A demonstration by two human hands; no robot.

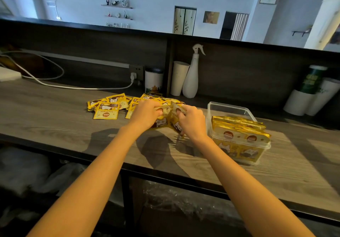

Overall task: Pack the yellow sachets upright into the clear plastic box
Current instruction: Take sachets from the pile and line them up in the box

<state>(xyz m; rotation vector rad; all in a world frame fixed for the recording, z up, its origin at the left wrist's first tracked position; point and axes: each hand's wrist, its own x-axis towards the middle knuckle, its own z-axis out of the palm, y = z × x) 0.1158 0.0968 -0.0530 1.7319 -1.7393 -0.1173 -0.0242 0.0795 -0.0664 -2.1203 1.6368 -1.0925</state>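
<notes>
Several yellow sachets (107, 110) lie scattered flat on the wooden counter (55, 115), left of centre. My left hand (146, 114) and my right hand (192, 120) each grip a side of a small bunch of sachets (168, 117) held just above the counter. The clear plastic box (230, 110) stands to the right of my right hand. Its near half holds several sachets (239, 128) standing upright; its far half shows none.
At the back stand a white canister (153, 80), a paper cup (179, 77) and a white spray bottle (192, 75). Cups (311, 93) are stacked at the far right. A white cable (60, 84) runs from a wall socket across the left counter.
</notes>
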